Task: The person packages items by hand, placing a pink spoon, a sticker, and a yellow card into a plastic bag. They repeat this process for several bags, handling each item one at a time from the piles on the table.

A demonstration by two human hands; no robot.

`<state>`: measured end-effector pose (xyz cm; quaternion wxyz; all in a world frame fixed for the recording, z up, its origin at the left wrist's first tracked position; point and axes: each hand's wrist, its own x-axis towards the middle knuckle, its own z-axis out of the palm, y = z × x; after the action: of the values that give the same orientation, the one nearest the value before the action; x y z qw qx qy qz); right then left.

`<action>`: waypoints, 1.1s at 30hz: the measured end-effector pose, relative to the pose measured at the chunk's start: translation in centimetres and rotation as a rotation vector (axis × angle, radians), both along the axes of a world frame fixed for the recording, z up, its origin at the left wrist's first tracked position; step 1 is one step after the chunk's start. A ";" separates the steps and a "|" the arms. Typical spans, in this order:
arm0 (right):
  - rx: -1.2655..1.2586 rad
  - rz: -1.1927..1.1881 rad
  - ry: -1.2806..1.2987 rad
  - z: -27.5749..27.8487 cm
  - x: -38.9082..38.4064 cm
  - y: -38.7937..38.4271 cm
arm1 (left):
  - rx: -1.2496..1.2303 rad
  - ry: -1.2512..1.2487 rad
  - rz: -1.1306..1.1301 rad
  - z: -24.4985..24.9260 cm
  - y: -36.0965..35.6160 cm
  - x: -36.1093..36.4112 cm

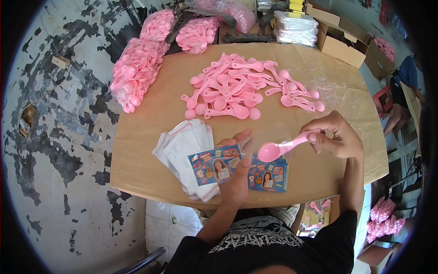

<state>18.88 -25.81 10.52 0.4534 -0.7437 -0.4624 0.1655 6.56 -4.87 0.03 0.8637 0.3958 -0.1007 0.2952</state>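
A blue printed card (216,165), in what looks like a clear sleeve, is held in my left hand (237,176), whose fingers are closed on it. My right hand (335,137) pinches the handle of a pink spoon (270,151), its bowl pointing left towards my left hand. Under the spoon lies a stack of similar blue cards (273,177) near the table's front edge. White and clear plastic sleeves (179,148) are fanned out left of my left hand. Beyond my hands sits a loose pile of pink spoons (223,91).
Bagged pink spoons (137,73) line the brown-covered table's (137,155) back left. Stacked clear packets (295,28) and an open cardboard box (342,43) stand at the back right. Crumpled clear film (335,91) lies right of the pile. Another person's arm (398,119) shows at far right.
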 end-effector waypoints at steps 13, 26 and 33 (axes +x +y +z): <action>0.545 -0.326 -0.310 -0.1 -4.0 1.6 | -0.348 0.036 -0.399 0.1 -2.9 0.0; 0.459 -0.357 -0.252 -0.5 -2.6 3.3 | 0.526 0.494 -0.527 3.5 -2.7 -1.3; 0.135 -0.185 0.117 -2.1 -2.0 2.5 | 0.428 0.456 -0.263 2.3 -2.2 -1.1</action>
<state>16.86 -23.27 8.37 0.5419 -0.7401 -0.3747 0.1347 5.45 -7.08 2.33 0.7919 0.6078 -0.0148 0.0575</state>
